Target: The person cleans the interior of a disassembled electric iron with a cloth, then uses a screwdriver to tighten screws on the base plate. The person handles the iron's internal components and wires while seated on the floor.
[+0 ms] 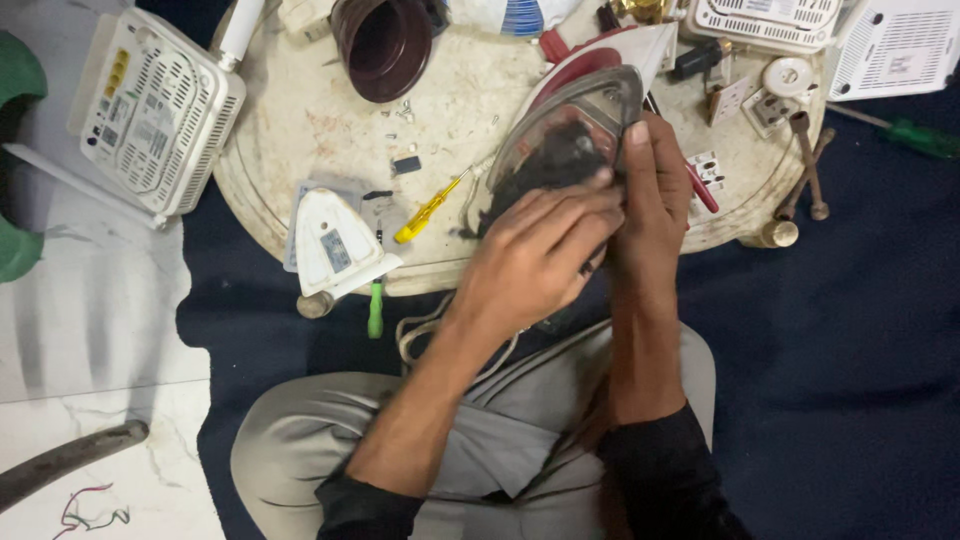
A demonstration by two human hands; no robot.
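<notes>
An opened iron (580, 125) is worked on over a round desk (300, 120).
At the left a white router (150, 110) lies, then a removed white cover (335, 245) and a yellow screwdriver (430, 207) on the desk: dismantling looks done, the inside work unfinished. The left hand (535, 255) has its fingers curled into the iron's dark interior; the right hand (650, 195) is closed around its rim. What the fingertips pinch is hidden.
</notes>
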